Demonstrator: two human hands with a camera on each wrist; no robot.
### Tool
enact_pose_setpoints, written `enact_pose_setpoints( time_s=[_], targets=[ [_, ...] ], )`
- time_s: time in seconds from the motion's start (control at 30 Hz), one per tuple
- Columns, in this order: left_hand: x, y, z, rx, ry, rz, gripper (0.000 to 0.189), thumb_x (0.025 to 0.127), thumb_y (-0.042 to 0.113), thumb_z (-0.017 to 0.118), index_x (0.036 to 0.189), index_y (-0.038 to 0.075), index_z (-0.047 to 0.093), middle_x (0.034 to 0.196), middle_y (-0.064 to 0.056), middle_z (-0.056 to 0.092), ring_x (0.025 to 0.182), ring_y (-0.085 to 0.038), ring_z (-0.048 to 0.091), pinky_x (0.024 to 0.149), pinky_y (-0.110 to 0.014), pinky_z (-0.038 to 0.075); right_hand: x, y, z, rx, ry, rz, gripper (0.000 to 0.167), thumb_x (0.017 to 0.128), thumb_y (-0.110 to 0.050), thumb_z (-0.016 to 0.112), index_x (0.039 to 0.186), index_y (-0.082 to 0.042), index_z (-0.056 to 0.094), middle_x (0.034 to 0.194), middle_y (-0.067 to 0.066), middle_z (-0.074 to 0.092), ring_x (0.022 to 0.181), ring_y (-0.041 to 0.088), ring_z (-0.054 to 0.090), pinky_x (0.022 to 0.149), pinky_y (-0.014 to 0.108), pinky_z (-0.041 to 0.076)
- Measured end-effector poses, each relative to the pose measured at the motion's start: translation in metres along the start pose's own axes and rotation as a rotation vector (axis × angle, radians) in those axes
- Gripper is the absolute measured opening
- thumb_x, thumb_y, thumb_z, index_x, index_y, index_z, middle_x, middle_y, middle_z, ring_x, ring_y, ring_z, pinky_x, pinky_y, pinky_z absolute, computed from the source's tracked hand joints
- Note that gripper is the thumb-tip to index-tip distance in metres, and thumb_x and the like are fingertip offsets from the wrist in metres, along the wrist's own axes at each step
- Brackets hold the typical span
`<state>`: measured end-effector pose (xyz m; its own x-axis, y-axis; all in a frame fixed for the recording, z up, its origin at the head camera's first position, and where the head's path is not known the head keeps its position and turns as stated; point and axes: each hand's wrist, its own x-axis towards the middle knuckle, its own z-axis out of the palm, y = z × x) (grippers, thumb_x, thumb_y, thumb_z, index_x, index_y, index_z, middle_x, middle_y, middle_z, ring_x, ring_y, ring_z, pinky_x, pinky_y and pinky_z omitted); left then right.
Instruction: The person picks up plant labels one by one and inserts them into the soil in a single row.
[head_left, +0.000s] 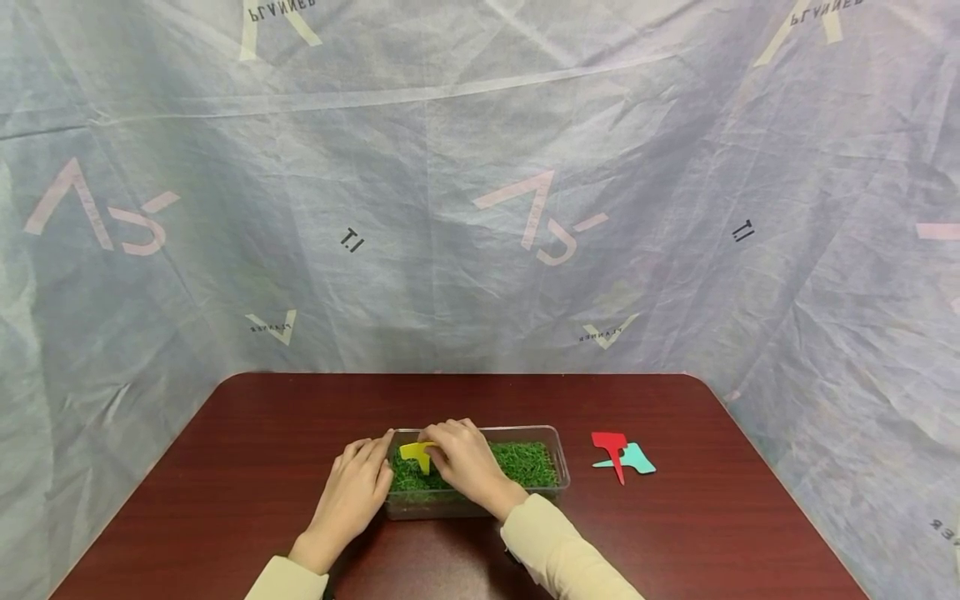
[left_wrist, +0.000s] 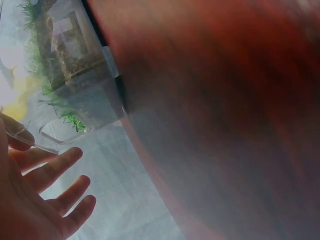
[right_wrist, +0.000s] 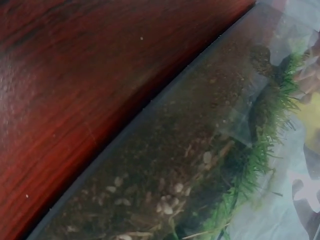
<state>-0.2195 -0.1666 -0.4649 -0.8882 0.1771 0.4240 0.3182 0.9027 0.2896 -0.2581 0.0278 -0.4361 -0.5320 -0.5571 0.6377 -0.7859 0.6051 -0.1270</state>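
A clear plastic container (head_left: 561,467) filled with green grass (head_left: 525,463) sits in front of me, with brown soil (right_wrist: 150,165) and pale seeds visible through its wall in the right wrist view. Over its left half, my right hand (head_left: 468,467) pinches a yellow T-shaped plant label (head_left: 417,454) that stands upright at the grass, its lower tip hidden. My left hand (head_left: 352,487) holds the container's left end. In the left wrist view its thumb and index finger lie on either side of the rim (left_wrist: 45,149), while the other fingers spread apart outside.
To the right of the container, a red plant label (head_left: 611,450) lies across a turquoise plant label (head_left: 636,458) on the dark red wooden table (head_left: 300,417). A grey printed cloth (head_left: 427,208) hangs behind the table and along both sides.
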Motion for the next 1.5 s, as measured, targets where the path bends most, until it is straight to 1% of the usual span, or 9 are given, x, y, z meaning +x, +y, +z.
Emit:
enact_pose_setpoints(
  time_s=[0.2, 0.43, 0.6, 0.73, 0.97, 1.1, 1.27, 1.5],
  targets=[
    [-0.0005, -0.0005, -0.0001, 0.004, 0.002, 0.003, 0.045, 0.093, 0.019, 0.048, 0.137, 0.011, 0.045, 0.124, -0.008, 0.058, 0.115, -0.029, 0.047, 0.091, -0.049, 0.04, -0.0015, 0.0008, 0.0005, -0.017, 0.014, 0.005, 0.016, 0.083, -0.012, 0.065, 0.096, -0.02, 0.068, 0.086, -0.008, 0.067, 0.074, 0.005, 0.059, 0.072, 0.025, 0.046],
    [-0.0003, -0.0009, 0.0003, 0.008, -0.005, 0.001, 0.045, 0.093, 0.02, 0.047, 0.137, 0.011, 0.044, 0.124, -0.007, 0.058, 0.115, -0.029, 0.047, 0.091, -0.049, 0.04, -0.0033, 0.0031, 0.0024, 0.017, 0.018, 0.022, 0.02, 0.083, -0.009, 0.064, 0.099, -0.02, 0.069, 0.088, -0.007, 0.067, 0.074, 0.006, 0.058, 0.069, 0.025, 0.046],
    [-0.0002, -0.0011, 0.0008, 0.006, -0.009, -0.002, 0.045, 0.093, 0.02, 0.047, 0.137, 0.011, 0.045, 0.123, -0.007, 0.058, 0.115, -0.029, 0.047, 0.09, -0.05, 0.04, -0.0034, 0.0039, 0.0024, 0.032, 0.013, 0.02, 0.021, 0.084, -0.008, 0.064, 0.1, -0.02, 0.069, 0.088, -0.007, 0.068, 0.074, 0.006, 0.059, 0.074, 0.027, 0.046],
    [-0.0002, -0.0012, 0.0008, 0.008, -0.006, 0.001, 0.045, 0.092, 0.019, 0.048, 0.137, 0.012, 0.045, 0.123, -0.007, 0.059, 0.115, -0.03, 0.048, 0.09, -0.05, 0.04, -0.0036, 0.0038, 0.0008, 0.02, 0.002, 0.03, 0.021, 0.084, -0.009, 0.063, 0.101, -0.02, 0.068, 0.089, -0.008, 0.068, 0.074, 0.006, 0.06, 0.078, 0.029, 0.047],
    [-0.0002, -0.0007, -0.0005, 0.016, -0.005, 0.002, 0.046, 0.092, 0.02, 0.048, 0.137, 0.012, 0.044, 0.123, -0.007, 0.058, 0.115, -0.029, 0.048, 0.09, -0.049, 0.04, -0.0033, 0.0037, -0.0008, 0.017, -0.027, 0.045, 0.025, 0.084, -0.01, 0.064, 0.107, -0.02, 0.066, 0.094, -0.007, 0.068, 0.077, 0.006, 0.061, 0.08, 0.029, 0.047],
    [-0.0003, -0.0004, -0.0011, 0.015, -0.009, -0.002, 0.046, 0.092, 0.019, 0.048, 0.137, 0.012, 0.044, 0.123, -0.007, 0.058, 0.115, -0.029, 0.048, 0.09, -0.049, 0.04, -0.0034, 0.0033, -0.0013, 0.016, -0.036, 0.043, 0.023, 0.084, -0.012, 0.065, 0.106, -0.02, 0.067, 0.093, -0.008, 0.068, 0.077, 0.006, 0.06, 0.08, 0.029, 0.047],
    [-0.0003, -0.0004, -0.0013, 0.007, -0.014, -0.006, 0.046, 0.092, 0.019, 0.048, 0.137, 0.012, 0.044, 0.123, -0.007, 0.058, 0.115, -0.029, 0.047, 0.091, -0.049, 0.04, -0.004, 0.003, -0.002, -0.005, -0.027, 0.03, 0.02, 0.084, -0.015, 0.065, 0.104, -0.019, 0.067, 0.093, -0.008, 0.068, 0.077, 0.005, 0.06, 0.079, 0.028, 0.047],
    [0.0001, -0.0002, -0.0004, 0.012, -0.015, -0.004, 0.046, 0.093, 0.019, 0.047, 0.137, 0.011, 0.044, 0.124, -0.007, 0.058, 0.116, -0.029, 0.047, 0.091, -0.05, 0.039, -0.0043, 0.0025, -0.0036, -0.017, -0.035, 0.043, 0.019, 0.084, -0.017, 0.065, 0.103, -0.019, 0.067, 0.093, -0.009, 0.067, 0.077, 0.004, 0.06, 0.079, 0.028, 0.046]
  ],
)
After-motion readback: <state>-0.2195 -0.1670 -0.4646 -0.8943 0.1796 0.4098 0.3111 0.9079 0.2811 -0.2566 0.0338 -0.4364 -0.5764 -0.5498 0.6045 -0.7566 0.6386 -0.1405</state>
